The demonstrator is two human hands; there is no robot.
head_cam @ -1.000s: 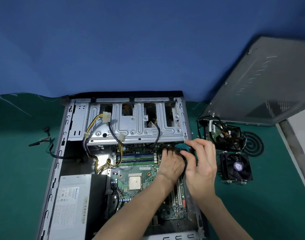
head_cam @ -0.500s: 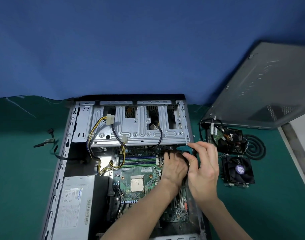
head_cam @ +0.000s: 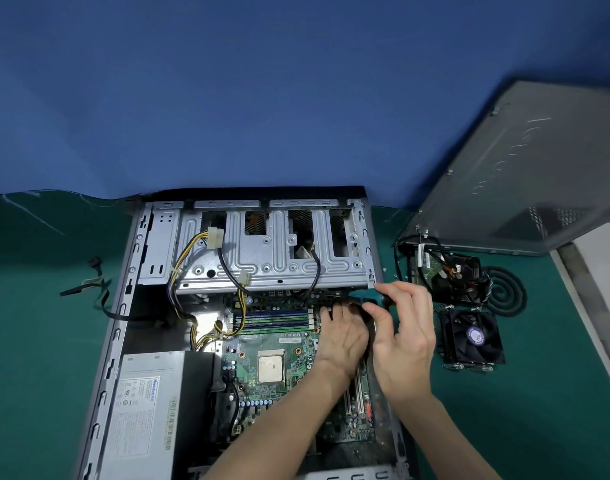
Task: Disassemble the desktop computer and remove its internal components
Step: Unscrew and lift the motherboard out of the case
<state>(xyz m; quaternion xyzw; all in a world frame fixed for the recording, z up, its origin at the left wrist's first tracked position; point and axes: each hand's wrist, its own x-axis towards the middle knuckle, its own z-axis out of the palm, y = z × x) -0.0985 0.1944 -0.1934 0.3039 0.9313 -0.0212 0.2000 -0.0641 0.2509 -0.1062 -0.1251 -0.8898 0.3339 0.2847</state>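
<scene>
Bench (head_cam: 37, 358), green-covered; blue backdrop (head_cam: 262, 98) behind. Case (head_cam: 123, 306), open, lay flat beneath both hands. Left hand (head_cam: 341, 337) rested on the motherboard (head_cam: 248, 362), fingers bent, hold not discernible. Right hand (head_cam: 407, 334): fingers pinched a dark part (head_cam: 357, 301) just below the drive cage (head_cam: 272, 268). Fan (head_cam: 470, 336) and side panel (head_cam: 521, 168) stood right of those fingers.

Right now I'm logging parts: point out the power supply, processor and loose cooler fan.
power supply (head_cam: 144, 410), head view, labelled top face.
processor (head_cam: 270, 368), head view, middle of its lid.
cooler fan (head_cam: 474, 336), head view, hub sticker.
</scene>
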